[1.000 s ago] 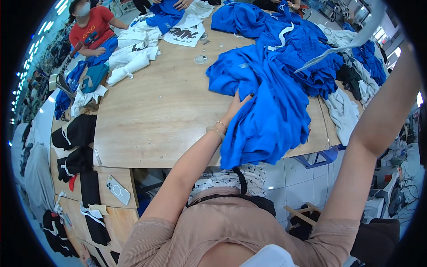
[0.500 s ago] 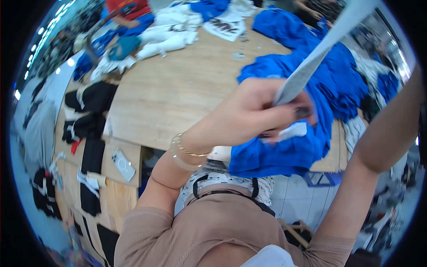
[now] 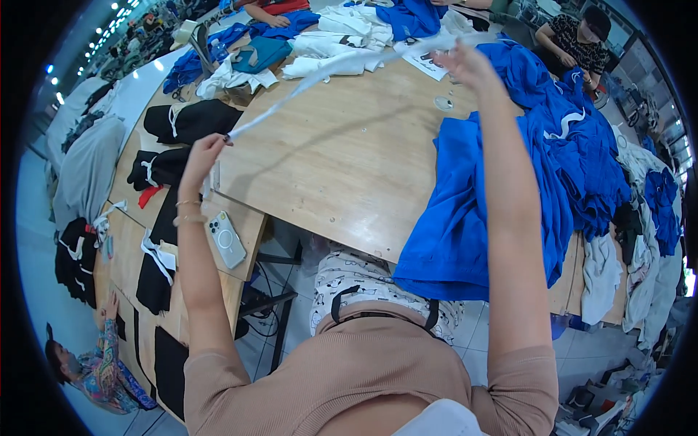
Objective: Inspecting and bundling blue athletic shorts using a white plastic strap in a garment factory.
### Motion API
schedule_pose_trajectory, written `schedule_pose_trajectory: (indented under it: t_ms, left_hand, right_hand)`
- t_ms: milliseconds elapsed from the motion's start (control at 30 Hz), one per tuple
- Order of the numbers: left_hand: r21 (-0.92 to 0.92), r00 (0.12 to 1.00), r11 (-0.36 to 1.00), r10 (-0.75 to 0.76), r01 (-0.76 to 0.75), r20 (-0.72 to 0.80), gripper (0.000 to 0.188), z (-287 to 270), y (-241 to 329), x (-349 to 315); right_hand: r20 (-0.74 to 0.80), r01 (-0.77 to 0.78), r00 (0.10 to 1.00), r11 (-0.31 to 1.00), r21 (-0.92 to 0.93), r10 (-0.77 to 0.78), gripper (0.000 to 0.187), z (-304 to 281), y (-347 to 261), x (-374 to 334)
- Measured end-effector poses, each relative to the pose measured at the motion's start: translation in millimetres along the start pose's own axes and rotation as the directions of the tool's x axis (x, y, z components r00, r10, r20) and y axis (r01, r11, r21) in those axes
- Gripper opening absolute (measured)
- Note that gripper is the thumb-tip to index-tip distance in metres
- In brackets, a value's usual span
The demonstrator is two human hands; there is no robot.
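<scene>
A long white fabric strip (image 3: 313,78) stretches through the air above the table, blurred toward its right end. My left hand (image 3: 202,161) is closed on its left end, over the black fabric rolls. Far out over the table's back right, my right hand (image 3: 469,67) has the strip at its fingertips; the fingers there are slightly smeared. Below my right forearm a blue garment (image 3: 465,211) is spread over the table edge, partly covered by that arm. More blue garments (image 3: 582,160) lie heaped on its right, with a small white strip (image 3: 566,125) on top.
The wooden table (image 3: 327,167) carries white garments (image 3: 349,36) at its far side. Black fabric rolls (image 3: 193,121) and a phone (image 3: 227,240) lie on the left. Co-workers sit or stand around, one in a black cap (image 3: 578,43) at back right, one at lower left (image 3: 94,363).
My left hand has swung from over the blue garments to the far left with the strip end. My right hand has come into view at the back, and the strip now spans the table.
</scene>
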State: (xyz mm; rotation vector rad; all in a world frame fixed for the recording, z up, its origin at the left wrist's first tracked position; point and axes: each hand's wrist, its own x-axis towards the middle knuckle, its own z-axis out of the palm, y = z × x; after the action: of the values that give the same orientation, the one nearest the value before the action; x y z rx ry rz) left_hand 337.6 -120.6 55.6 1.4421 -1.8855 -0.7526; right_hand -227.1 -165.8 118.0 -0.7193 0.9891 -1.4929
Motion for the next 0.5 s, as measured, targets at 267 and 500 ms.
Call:
schedule_pose_trajectory:
  t_ms: [267,500]
  left_hand:
    - [0.561,0.956,0.775,-0.26,0.29,-0.134,0.026,41.2,-108.7,-13.5]
    - [0.512,0.939,0.859,0.156,0.025,-0.307,0.049,146.5,-25.4,56.1]
  right_hand:
    - [0.047,-0.136,0.941,0.5,-0.855,0.336,0.039,-32.3,58.1,-94.9]
    - [0.365,0.551,0.83,0.521,-0.652,-0.421,0.026,15.9,-75.9,-300.1]
